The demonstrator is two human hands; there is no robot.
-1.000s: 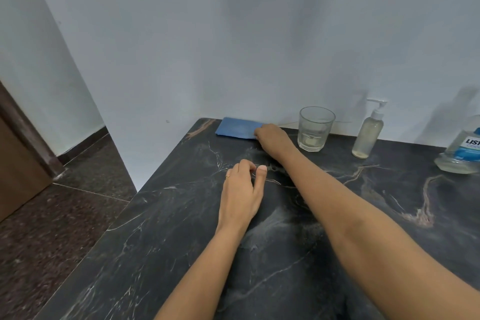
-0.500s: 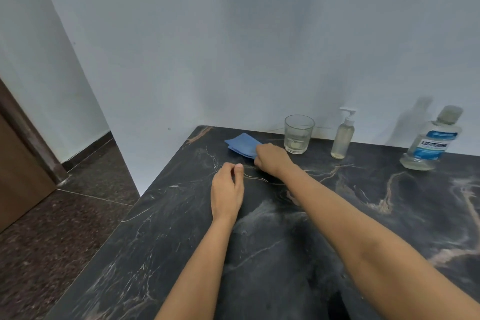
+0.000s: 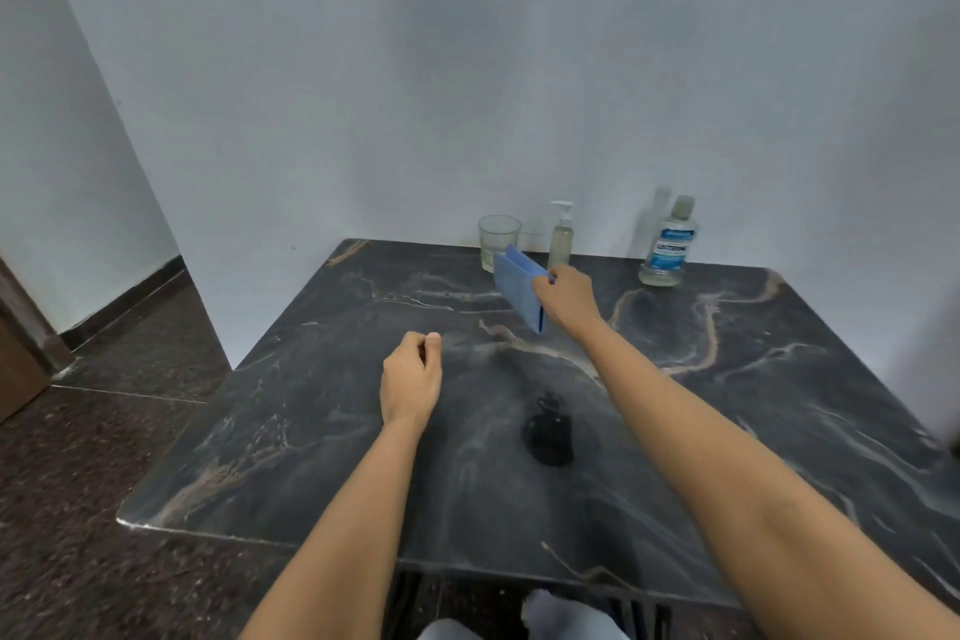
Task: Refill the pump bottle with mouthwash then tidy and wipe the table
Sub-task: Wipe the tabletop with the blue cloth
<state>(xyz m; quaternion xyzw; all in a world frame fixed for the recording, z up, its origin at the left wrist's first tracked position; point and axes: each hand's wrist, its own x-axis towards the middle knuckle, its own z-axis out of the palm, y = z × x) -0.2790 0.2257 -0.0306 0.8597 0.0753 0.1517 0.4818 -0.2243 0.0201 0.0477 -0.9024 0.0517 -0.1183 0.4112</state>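
Observation:
My right hand (image 3: 566, 299) grips a folded blue cloth (image 3: 517, 287) and holds it lifted off the dark marble table (image 3: 311, 431), in front of the drinking glass (image 3: 497, 240). A clear pump bottle (image 3: 561, 237) with pale liquid stands at the back against the wall. To its right stands the mouthwash bottle (image 3: 669, 244) with a blue label and its cap on. My left hand (image 3: 411, 377) hovers low over the table's middle left with fingers curled and nothing in it.
A white wall runs behind the table and along its left side. The table's left edge drops to a dark speckled floor (image 3: 78, 457). A wooden door edge (image 3: 21, 353) shows at far left. A dark shadow patch (image 3: 548, 434) lies on the tabletop between my arms.
My right hand has picked the blue cloth up from the back left corner and carried it right, toward the glass. My left hand has curled its fingers. The view has pulled back.

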